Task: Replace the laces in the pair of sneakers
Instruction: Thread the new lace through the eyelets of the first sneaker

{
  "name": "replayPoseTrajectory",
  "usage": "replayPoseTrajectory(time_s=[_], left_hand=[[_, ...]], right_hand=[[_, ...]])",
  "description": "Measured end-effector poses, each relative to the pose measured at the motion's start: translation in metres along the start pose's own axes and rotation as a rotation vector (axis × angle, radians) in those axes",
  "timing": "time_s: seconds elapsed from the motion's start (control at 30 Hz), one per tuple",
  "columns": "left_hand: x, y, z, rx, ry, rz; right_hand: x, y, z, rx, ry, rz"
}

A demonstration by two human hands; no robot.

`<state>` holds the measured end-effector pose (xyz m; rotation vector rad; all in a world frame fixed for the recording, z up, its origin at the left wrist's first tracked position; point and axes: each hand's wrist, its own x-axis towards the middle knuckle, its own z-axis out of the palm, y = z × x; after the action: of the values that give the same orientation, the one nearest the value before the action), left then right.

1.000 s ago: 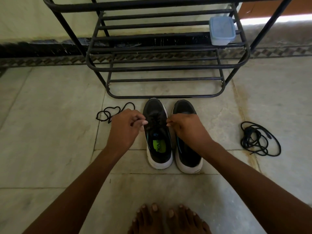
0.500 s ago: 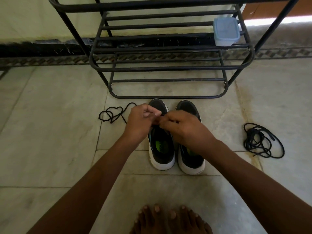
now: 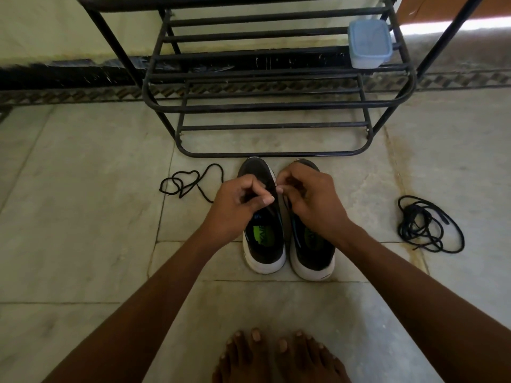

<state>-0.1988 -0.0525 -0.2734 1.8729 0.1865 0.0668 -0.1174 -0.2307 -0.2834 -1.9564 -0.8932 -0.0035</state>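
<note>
Lidded pale-blue plastic box (image 3: 369, 42), contents unseen, on black metal rack (image 3: 276, 107); left hand (image 3: 239, 205) and right hand (image 3: 312, 199) each pinch black lace (image 3: 272, 189) over black white-soled sneakers (image 3: 264, 244), lacing hidden.

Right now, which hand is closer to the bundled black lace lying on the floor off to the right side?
Right. The right hand works over the sneakers, with bare floor between it and the lace bundle. The left hand sits farther away, beyond the right hand.

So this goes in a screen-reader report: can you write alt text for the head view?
Both hands, left hand and right hand, pinch a black lace over the left sneaker of a black pair on a tiled floor. Loose black laces lie at left and right; a metal shoe rack stands behind.
</note>
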Motion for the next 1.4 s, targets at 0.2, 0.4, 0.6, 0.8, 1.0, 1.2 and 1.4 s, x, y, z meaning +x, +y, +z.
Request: replayPoseTrajectory(time_s=[0.2, 0.4, 0.6, 0.8, 1.0, 1.2, 1.4], left_hand=[[-0.002, -0.007, -0.001, 0.323, 0.176, 0.234], [-0.003, -0.003, -0.006, 0.339, 0.230, 0.236], [-0.004, -0.003, -0.003, 0.264, 0.255, 0.182], [-0.005, 0.002, -0.005, 0.292, 0.201, 0.187], [-0.007, 0.002, -0.005, 0.154, 0.222, 0.093], [-0.004, 0.002, -0.007, 0.134, 0.192, 0.010], [-0.005, 0.001, -0.010, 0.105, 0.289, 0.013]], right_hand=[[0.006, 0.010, 0.002, -0.073, -0.136, -0.132], [0.014, 0.012, 0.004, -0.062, -0.132, -0.153], [0.011, 0.009, 0.008, 0.061, -0.054, -0.071], [0.012, 0.008, 0.020, 0.012, 0.010, -0.029], [0.009, 0.016, 0.029, -0.146, 0.055, -0.113], [0.005, 0.014, 0.035, -0.135, 0.077, -0.100], [0.007, 0.004, 0.026, -0.086, -0.002, -0.098]])
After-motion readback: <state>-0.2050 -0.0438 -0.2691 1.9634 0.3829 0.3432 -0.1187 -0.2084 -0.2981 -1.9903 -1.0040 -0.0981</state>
